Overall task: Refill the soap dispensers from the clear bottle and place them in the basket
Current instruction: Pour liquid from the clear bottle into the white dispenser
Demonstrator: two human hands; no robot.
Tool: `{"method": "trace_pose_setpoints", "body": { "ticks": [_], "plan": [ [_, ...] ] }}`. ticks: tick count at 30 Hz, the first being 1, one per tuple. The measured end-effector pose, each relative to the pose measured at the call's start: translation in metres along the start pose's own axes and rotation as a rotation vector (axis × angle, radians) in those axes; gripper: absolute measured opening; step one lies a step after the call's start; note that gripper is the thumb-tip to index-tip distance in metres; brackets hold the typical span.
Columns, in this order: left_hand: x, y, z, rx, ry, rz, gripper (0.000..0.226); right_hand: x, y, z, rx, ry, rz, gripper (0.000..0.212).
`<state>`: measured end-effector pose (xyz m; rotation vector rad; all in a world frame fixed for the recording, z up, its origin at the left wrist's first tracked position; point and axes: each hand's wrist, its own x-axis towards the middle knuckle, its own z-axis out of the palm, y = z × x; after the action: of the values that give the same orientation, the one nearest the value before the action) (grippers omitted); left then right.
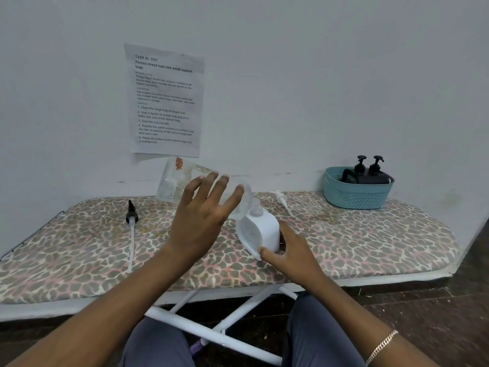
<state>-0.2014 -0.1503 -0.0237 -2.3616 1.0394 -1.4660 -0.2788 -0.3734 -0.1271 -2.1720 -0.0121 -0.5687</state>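
My left hand [202,215] grips the clear bottle [180,182], which is tipped over sideways with its mouth down on the open neck of a white soap dispenser [260,231]. My right hand [289,249] holds that white dispenser at its base, tilted slightly on the board. A white pump head [281,198] lies just behind it. A black pump head [131,217] with a long white tube lies to the left. The teal basket [354,196] stands at the back right and holds two black dispensers [370,173].
Everything sits on a leopard-print ironing board [370,247] against a white wall. A printed paper sheet [165,100] is taped to the wall above the bottle. The board's white legs [211,332] and my knees are below its front edge.
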Motion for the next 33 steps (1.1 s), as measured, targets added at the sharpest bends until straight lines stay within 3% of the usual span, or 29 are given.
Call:
{"method": "trace_pose_setpoints", "body": {
  "ticks": [14, 19, 33],
  "plan": [
    [0.014, -0.012, -0.005, 0.038, 0.05, 0.158, 0.063, 0.0, -0.002, 0.0, -0.002, 0.0, 0.005, 0.061],
    [0.018, -0.016, -0.003, 0.036, 0.077, 0.217, 0.075, 0.0, -0.004, 0.0, 0.001, 0.004, 0.0, 0.059],
    [0.025, -0.019, -0.002, 0.036, 0.136, 0.298, 0.068, -0.001, -0.004, 0.0, -0.014, 0.006, 0.004, 0.062]
  ]
}}
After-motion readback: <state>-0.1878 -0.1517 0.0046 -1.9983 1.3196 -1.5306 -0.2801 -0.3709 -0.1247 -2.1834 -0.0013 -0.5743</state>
